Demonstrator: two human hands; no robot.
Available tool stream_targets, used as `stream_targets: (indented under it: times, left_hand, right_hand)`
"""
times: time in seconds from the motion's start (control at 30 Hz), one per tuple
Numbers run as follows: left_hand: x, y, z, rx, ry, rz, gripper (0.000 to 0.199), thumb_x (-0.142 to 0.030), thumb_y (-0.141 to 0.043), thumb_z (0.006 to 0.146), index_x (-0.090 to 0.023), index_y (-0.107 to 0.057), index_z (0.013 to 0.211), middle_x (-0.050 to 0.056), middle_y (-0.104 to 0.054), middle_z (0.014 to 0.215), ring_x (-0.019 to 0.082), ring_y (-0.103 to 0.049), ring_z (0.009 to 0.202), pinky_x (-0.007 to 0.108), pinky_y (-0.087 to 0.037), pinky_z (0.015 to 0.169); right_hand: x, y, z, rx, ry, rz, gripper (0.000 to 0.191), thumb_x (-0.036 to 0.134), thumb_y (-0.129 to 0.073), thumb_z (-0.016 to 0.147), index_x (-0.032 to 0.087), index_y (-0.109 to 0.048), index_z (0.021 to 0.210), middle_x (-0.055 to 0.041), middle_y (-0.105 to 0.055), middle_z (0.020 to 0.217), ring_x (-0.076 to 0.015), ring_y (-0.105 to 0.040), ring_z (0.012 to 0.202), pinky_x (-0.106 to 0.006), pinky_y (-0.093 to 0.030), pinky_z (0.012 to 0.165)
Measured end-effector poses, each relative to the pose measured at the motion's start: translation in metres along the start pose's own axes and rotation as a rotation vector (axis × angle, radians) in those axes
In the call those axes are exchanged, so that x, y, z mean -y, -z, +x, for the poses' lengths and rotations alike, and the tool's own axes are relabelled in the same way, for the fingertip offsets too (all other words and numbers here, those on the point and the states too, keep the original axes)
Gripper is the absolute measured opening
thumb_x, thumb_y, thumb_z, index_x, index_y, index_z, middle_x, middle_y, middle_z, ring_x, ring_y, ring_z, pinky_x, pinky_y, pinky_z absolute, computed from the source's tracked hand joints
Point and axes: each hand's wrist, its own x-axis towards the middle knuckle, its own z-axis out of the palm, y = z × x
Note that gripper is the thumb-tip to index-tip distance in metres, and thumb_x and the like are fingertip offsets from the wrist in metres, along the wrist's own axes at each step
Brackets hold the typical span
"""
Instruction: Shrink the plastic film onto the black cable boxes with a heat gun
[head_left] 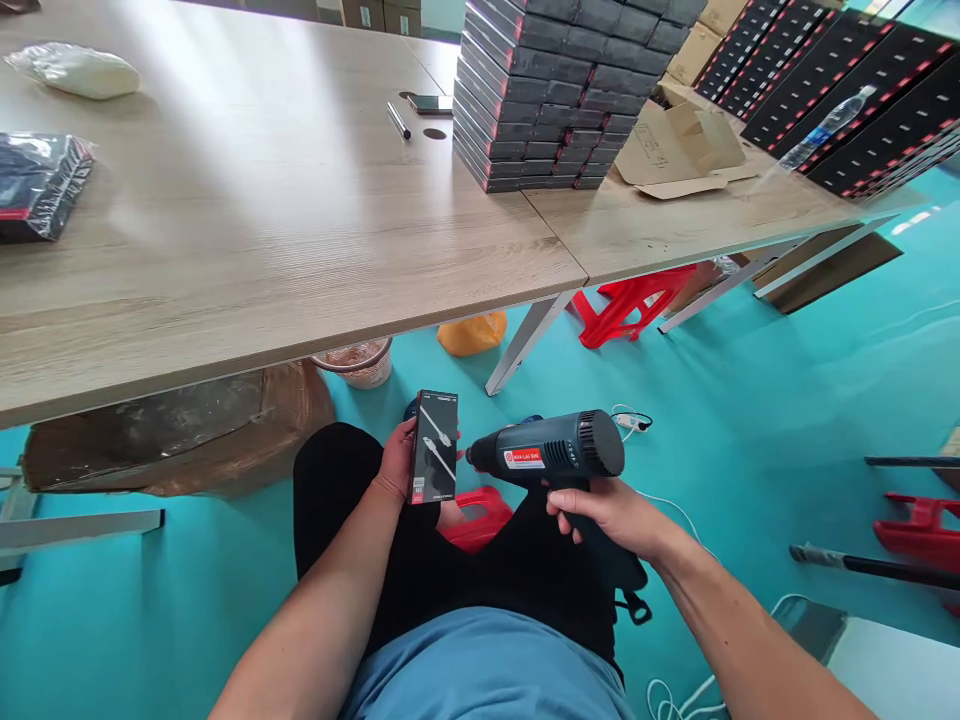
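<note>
My left hand (pixel 397 462) is closed around a slim black box (pixel 435 447) with a white cable pictured on its front. The box stands upright over my lap, its printed side facing me. In my right hand (pixel 600 512) is a dark blue heat gun (pixel 551 446), gripped by its handle. The nozzle points left at the box's right edge, with a small gap between them. Part of my left fingers is hidden behind the box.
A tall stack of black boxes (pixel 555 100) rises from the wooden table (pixel 262 230) ahead. On the table's left lies a plastic-wrapped pack (pixel 41 185). Below are a bucket (pixel 367 370), a large carton (pixel 172 430) and a red stool (pixel 626 308). A white cord (pixel 675 510) trails across the floor.
</note>
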Motion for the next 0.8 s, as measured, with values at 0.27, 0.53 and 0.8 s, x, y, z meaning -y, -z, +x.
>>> stream_targets:
  times: [0.27,0.53,0.8]
  left_hand:
    - [0.000,0.000,0.001,-0.082,-0.054,-0.029,0.057,-0.044,-0.053,0.093,-0.006,-0.064,0.134,0.022,-0.077,0.106,0.036,-0.075,0.095,0.051,-0.062,0.084]
    - [-0.003,0.011,0.015,-0.395,-0.144,-0.142,0.047,-0.048,-0.046,0.100,-0.011,-0.062,0.123,0.016,-0.074,0.093,0.030,-0.074,0.079,0.043,-0.062,0.070]
    - [-0.003,0.021,0.018,-0.420,-0.157,-0.167,0.037,-0.046,-0.047,0.102,-0.016,-0.060,0.120,0.011,-0.073,0.094,0.025,-0.073,0.077,0.037,-0.061,0.065]
  right_hand:
    - [0.001,-0.010,0.002,-0.072,0.022,0.028,0.029,0.044,-0.075,0.073,0.017,-0.071,0.079,-0.0019,-0.066,0.064,-0.0183,-0.060,0.062,-0.031,-0.051,0.058]
    - [-0.023,-0.024,-0.010,0.068,0.010,0.213,0.036,0.047,-0.082,0.076,0.015,-0.075,0.092,-0.0072,-0.073,0.085,-0.0185,-0.065,0.068,-0.030,-0.052,0.059]
    - [-0.015,-0.025,0.004,-0.101,0.089,0.164,0.034,0.048,-0.077,0.080,0.016,-0.076,0.091,-0.0070,-0.072,0.086,-0.0191,-0.064,0.069,-0.032,-0.053,0.061]
